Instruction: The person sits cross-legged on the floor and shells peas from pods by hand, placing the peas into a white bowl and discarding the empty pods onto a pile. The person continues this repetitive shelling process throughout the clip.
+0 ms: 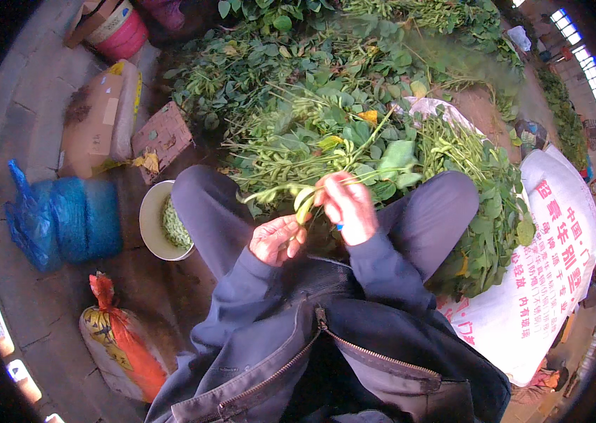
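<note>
My left hand point(277, 240) pinches the lower end of a green soybean pod point(304, 203) between thumb and fingertips. In my right hand point(348, 206) is a soybean stem point(382, 172), with leaves on its right end and pods towards the left. Both hands are close together above my lap. Something small and blue point(340, 227) shows at the right hand's lower edge; what it is I cannot tell. Just beyond the hands lies a heap of cut soybean plants point(287, 150) with pods and leaves. A white bucket point(151, 222) beside my left knee contains shelled green beans point(173, 227).
Left of me are a tied blue plastic bag point(86, 219), a knotted orange-and-white sack point(126, 346), a cardboard box point(91, 124) and a woven reddish mat point(162, 135). A pink bucket point(123, 37) stands farther off. A printed white sheet point(552, 264) spreads to my right, partly under plants.
</note>
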`<state>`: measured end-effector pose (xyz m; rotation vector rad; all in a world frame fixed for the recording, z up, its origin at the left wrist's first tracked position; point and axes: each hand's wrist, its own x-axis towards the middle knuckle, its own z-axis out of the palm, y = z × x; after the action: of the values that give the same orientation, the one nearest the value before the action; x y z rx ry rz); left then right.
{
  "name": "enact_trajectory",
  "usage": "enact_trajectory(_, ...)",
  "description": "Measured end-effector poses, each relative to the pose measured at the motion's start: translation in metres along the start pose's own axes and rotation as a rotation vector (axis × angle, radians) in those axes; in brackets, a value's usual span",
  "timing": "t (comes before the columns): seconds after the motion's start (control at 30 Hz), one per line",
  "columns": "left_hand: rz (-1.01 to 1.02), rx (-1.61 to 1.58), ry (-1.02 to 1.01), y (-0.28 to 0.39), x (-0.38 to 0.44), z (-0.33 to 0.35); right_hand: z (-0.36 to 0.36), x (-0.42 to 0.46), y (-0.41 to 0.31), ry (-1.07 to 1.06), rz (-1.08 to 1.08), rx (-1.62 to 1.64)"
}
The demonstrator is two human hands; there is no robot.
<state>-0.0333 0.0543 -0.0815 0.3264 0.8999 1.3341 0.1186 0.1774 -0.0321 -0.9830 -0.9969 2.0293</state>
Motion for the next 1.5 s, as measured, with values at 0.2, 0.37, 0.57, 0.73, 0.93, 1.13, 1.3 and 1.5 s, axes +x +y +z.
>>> enact_trajectory(0.2,0.439,0.1,0.329,0.078,-0.029,-0.058,-0.116,-0.038,-0.139,0.437,-0.517,0.119)
enact_trajectory(0.37,0.596,0.191,0.718,0.133,-0.059,-0.203,-0.263,-0.079,-0.187,0.539,-0.391,0.115)
enact_trajectory(0.57,0.54,0.428,0.947,0.066,-0.031,-0.394,-0.136,-0.052,-0.136,0.299,-0.107,-0.216)
enact_trajectory(0.73,0.617,0.845,0.626,0.044,-0.011,-0.503,-0.157,0.09,-0.042,0.414,-0.093,-0.461)
enact_trajectory(0.93,0.684,1.387,0.9,0.06,-0.037,-0.428,-0.204,0.172,0.046,0.498,-0.053,-0.501)
enact_trajectory(1.13,0.849,1.175,0.934,0.129,-0.05,-0.282,-0.13,0.155,-0.007,0.327,-0.19,-0.444)
enact_trajectory(1.3,0.877,0.843,0.387,0.186,-0.011,-0.057,-0.022,0.083,-0.144,-0.074,-0.298,-0.79)
enact_trajectory(1.5,0.883,1.189,-0.078,0.183,0.011,0.121,0.045,0.024,-0.225,-0.512,-0.576,-1.002)
